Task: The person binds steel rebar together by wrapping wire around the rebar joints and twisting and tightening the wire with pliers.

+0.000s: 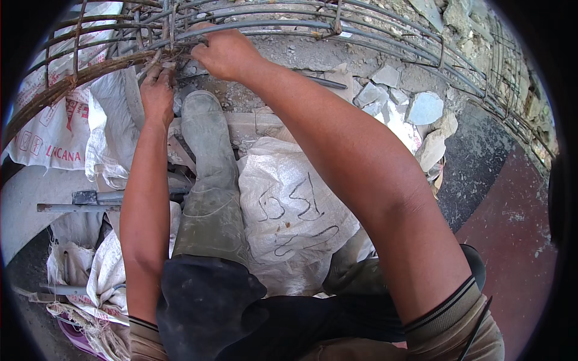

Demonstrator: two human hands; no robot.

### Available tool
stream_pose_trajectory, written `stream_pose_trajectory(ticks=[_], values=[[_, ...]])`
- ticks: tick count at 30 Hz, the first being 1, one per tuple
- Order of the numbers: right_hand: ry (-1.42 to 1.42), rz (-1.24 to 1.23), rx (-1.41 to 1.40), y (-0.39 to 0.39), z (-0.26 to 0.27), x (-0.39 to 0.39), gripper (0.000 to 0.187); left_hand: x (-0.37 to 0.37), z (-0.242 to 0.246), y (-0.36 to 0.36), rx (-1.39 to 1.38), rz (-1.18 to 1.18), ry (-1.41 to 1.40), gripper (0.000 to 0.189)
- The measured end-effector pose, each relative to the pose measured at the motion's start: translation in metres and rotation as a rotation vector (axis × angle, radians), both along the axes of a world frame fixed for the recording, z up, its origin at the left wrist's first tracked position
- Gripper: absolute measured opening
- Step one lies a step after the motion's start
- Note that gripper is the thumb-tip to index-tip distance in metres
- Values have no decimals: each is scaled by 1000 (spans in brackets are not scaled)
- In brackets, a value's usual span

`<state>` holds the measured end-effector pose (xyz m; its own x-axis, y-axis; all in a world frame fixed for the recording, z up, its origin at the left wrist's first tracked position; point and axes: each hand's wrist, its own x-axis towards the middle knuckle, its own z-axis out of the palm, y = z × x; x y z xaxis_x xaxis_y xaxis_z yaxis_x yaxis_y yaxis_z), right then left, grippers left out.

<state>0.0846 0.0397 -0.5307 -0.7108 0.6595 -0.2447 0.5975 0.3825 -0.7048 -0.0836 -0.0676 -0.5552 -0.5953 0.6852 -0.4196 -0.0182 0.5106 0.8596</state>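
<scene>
A long cage of steel rebar with stirrups runs across the top of the head view. My left hand is at the cage's lower side, its fingers bent against a bar end or stirrup beside a small pale block; whether it grips either is unclear. My right hand is curled at the lower bars, just right of a stirrup, thumb and forefinger close together; what lies between them is too small to tell. Thin rusty tie wire shows between the two hands.
A rubber boot stands below the hands, beside a white woven sack with hand-drawn marks. Broken tiles and a dark metal rod lie on the rubble at right. More sacks and metal pipes lie at left.
</scene>
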Motion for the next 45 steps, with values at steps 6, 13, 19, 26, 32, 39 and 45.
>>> stream_pose_trajectory(ticks=[6,13,19,26,32,39,45], values=[[142,-229,-81,-39,37,24,43,-4,6,6,-66,-40,-35,13],[-37,-144,-178,-47,47,-1,63,2,15,2,-4,26,-20,32],[-37,-364,-91,-59,51,-33,40,0,16,3,133,29,3,25],[246,-611,-345,-58,3,-37,27,17,11,6,-44,246,-432,17],[420,-817,-819,-62,15,-37,22,27,11,6,179,310,-305,13],[399,-926,-907,-46,20,-37,25,28,5,19,138,341,-168,11],[438,-1005,-992,-41,31,-43,20,22,4,21,57,275,-164,13]])
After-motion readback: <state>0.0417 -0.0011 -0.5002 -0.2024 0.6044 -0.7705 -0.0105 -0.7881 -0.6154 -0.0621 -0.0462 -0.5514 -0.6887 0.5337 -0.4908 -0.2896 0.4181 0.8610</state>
